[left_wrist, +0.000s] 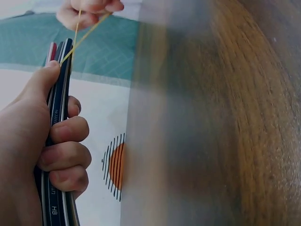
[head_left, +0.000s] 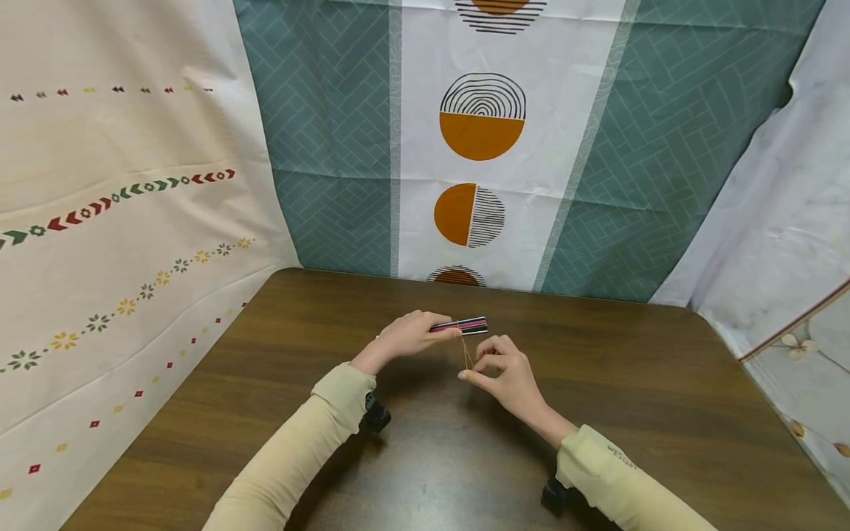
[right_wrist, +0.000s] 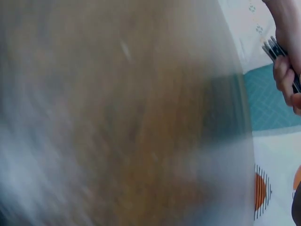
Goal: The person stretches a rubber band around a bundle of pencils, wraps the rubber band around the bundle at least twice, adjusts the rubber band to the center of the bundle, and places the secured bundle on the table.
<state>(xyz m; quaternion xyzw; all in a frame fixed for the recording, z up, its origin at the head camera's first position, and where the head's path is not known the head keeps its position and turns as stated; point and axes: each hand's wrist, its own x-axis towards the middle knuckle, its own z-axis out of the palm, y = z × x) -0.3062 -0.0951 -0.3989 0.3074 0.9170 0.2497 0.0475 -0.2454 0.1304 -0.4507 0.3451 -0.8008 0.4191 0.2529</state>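
My left hand (head_left: 408,334) grips a bundle of pencils (head_left: 474,326) above the table, fingers wrapped round the shafts and thumb lying along them. In the left wrist view the pencils (left_wrist: 57,103) are mostly dark, one reddish, and one is marked HB. A thin yellow rubber band (left_wrist: 87,34) loops round the bundle near its end, by the left thumb. My right hand (head_left: 510,377) pinches the far end of this rubber band (head_left: 467,355) between thumb and finger, stretching it away from the pencils. In the right wrist view the left hand with the pencils (right_wrist: 272,49) shows at the right edge.
Both hands are over a brown wooden table (head_left: 425,464). Behind it hangs a green and white patterned cloth (head_left: 332,147), with a pale printed cloth (head_left: 133,221) on the left and a whitish one (head_left: 783,221) on the right.
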